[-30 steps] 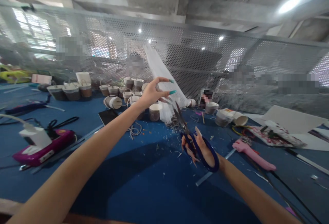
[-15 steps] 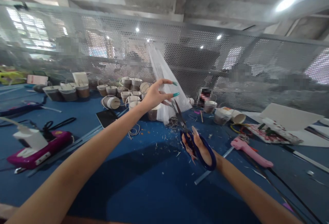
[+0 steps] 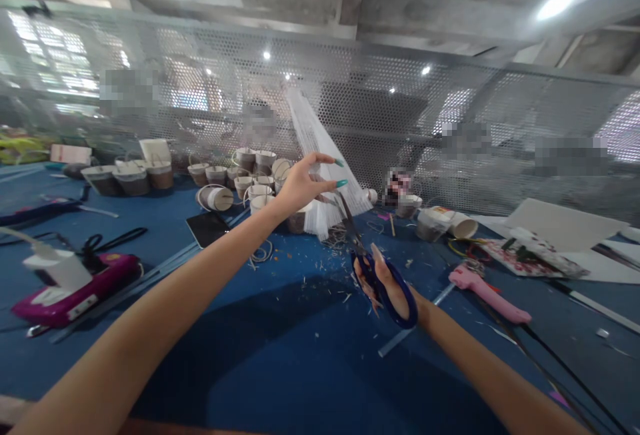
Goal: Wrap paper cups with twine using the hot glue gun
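Note:
My left hand (image 3: 303, 184) reaches to the white bundle of thin strips (image 3: 345, 185), which stands fanned out against the mesh screen. Its thumb and index finger, with green nails, are stretched out and apart in front of the strips; the other fingers are mostly hidden. My right hand (image 3: 391, 286) grips scissors (image 3: 403, 296) by their dark blue handles. The blades point up and away, with their tips close below my left fingertips at the lower part of the bundle. Whether the blades touch any strip I cannot make out.
Several small pots with wire handles (image 3: 216, 175) stand behind my left arm, near a black phone-like slab (image 3: 207, 227). A purple power strip (image 3: 80, 292) lies at left, a pink glue gun (image 3: 493, 294) at right. Thin white scraps (image 3: 345, 275) litter the blue table (image 3: 280, 368).
My right hand and the scissors have shifted very slightly left. My left hand stays almost still in front of the white strips.

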Action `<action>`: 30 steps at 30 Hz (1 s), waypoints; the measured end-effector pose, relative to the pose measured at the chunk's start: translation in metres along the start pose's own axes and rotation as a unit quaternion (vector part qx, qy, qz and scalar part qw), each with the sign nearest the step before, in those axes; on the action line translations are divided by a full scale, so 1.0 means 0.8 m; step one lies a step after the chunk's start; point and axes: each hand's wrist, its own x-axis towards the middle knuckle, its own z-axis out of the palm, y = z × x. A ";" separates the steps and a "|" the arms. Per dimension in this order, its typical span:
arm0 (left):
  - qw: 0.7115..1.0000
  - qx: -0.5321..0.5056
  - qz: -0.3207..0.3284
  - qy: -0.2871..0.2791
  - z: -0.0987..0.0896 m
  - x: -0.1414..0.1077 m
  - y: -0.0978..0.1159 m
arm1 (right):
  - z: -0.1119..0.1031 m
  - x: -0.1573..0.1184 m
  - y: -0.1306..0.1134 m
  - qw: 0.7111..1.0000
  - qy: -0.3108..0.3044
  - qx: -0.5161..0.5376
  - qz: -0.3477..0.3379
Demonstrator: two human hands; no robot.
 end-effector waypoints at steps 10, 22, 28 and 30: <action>0.999 -0.017 -0.037 -0.001 0.006 -0.003 0.007 | -0.002 0.001 0.005 0.998 0.043 -0.043 -0.004; 0.999 -0.037 -0.021 -0.003 0.007 -0.002 0.002 | 0.002 0.003 0.003 0.999 0.033 -0.024 0.005; 0.999 -0.031 -0.030 0.008 0.008 -0.003 0.007 | 0.005 0.000 -0.002 0.999 0.039 -0.029 0.013; 0.999 -0.030 -0.023 0.006 0.007 -0.002 0.006 | 0.005 0.000 -0.002 0.998 0.047 -0.034 0.014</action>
